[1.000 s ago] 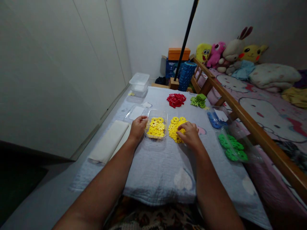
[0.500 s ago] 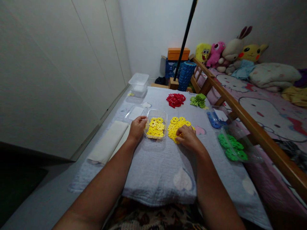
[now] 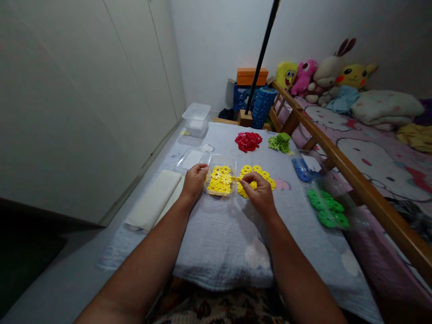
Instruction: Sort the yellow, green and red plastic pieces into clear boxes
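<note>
Right hand [image 3: 258,191] pinches yellow piece [image 3: 235,179], seemingly edge-on, long axis left-right, at right rim of clear box [image 3: 222,160]; left hand [image 3: 195,181] grips box's left side.

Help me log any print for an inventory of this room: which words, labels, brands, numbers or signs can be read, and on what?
None can be read with certainty.
Blue printed cardboard box by the wall: pale lettering, too small and blurred to read.
White rectangular label next to the blue plastic pieces: no legible text.
White rectangle at the flat clear plastic lid: no legible text.
</note>
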Available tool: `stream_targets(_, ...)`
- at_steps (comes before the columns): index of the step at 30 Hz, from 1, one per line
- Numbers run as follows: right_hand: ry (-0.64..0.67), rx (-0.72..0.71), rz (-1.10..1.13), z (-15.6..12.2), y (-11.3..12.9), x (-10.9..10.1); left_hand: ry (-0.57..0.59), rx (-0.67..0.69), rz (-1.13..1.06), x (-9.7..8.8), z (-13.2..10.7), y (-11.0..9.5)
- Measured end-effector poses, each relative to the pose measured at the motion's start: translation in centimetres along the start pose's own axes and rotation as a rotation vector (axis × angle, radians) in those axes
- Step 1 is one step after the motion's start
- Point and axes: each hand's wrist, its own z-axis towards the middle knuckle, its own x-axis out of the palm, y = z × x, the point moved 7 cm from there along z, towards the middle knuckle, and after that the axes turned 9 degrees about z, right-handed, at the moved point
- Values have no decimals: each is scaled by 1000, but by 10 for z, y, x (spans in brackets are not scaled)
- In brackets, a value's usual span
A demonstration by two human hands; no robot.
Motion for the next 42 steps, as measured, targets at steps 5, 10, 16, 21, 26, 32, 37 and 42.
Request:
stream_targets(5, 98, -135, -252, 1, 8, 26, -1, 7, -15, 0, -1, -1)
stream_targets(10, 138, -129, -441, 3, 1, 38, 0, 8, -44, 0, 0, 1)
stream_targets(16, 142, -161, -409, 1, 1, 33, -1, 18, -17, -1, 2, 3)
stream_targets(21, -4, -122, -391, 10, -8, -2, -4, 20, 6, -1, 1, 1)
stream_targets(26, 8, 67, -587, 12, -36, -25, 7, -2, 2, 0, 0, 0)
stream_targets(32, 236, 165, -775, 0, -49, -14, -2, 6, 6, 0, -1, -3)
stream_targets(37, 319, 173, -834, -3, -47, -11, 4, -7, 1, 0, -3, -4)
stream_targets(42, 268, 166, -878, -1, -48, -14, -4, -10, 1, 1, -3, -4)
